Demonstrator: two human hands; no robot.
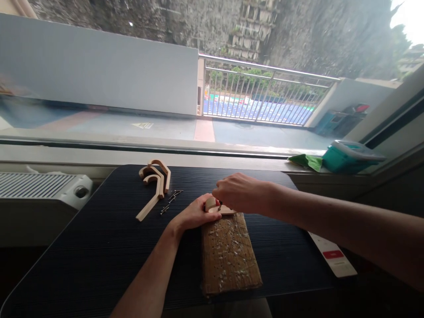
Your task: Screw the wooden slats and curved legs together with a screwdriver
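My left hand (199, 213) is closed around a light wooden hook piece (210, 204), pressing it on the far end of a worn, pitted brown cardboard block (230, 256). Above that piece my right hand (233, 189) makes a fist around a screwdriver-like tool (220, 204). Only the tool's short dark shaft shows, pointing down at the wood; its handle is hidden in my fingers. Left of my hands lie several similar wooden hook pieces (159, 183), with curved ends and straight shanks. Several metal screws (169, 203) are scattered beside them.
Everything lies on a black ribbed table (109, 251). A white and red box or card (334, 258) is at the right, partly under my forearm. On the windowsill are a teal container (347, 159) and a green packet (306, 162). A white radiator (43, 187) stands left.
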